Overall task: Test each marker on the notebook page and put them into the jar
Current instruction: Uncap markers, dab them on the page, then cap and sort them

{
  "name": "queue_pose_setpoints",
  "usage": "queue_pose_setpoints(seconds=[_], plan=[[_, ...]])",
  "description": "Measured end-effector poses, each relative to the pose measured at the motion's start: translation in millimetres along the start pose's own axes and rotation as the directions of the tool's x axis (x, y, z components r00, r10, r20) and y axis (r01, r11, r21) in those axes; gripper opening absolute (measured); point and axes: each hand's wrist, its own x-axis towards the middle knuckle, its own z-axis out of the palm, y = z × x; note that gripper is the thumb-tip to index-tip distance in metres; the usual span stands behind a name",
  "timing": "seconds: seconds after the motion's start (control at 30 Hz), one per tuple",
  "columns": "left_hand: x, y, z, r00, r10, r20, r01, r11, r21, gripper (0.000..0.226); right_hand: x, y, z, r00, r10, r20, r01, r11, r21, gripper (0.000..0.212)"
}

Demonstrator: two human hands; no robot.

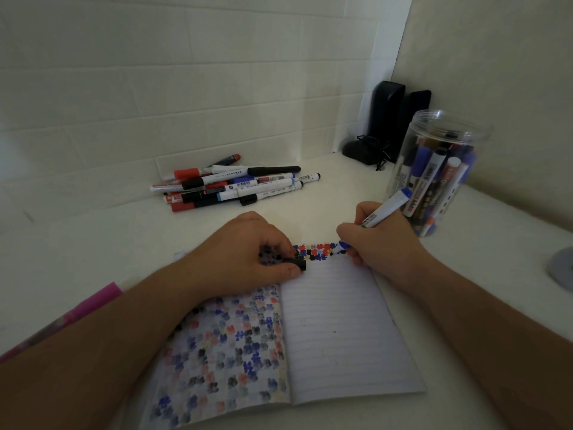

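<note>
Marker (386, 209) tip on ruled notebook (335, 330)

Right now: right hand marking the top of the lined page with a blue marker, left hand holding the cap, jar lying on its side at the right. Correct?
One error: the jar stands upright, open at the top, with markers inside, as the head view shows. The rest holds: right hand marks the lined page with the blue marker, left hand holds the cap.

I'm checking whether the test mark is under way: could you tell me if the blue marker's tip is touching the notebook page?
Touching. The head view shows the blue marker in the right hand, its tip on the notebook page beside the row of marks.
</note>
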Motion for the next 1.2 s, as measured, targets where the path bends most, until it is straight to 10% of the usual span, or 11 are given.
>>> queue_pose_setpoints(seconds=[1.2], plan=[[-0.2,0.0,0.5,1.0,0.012,-0.002,-0.012,1.0,0.015,0.028,0.2,2.1,1.6,0.999,-0.036,-0.005,0.036,0.999,-0.034,0.029]])
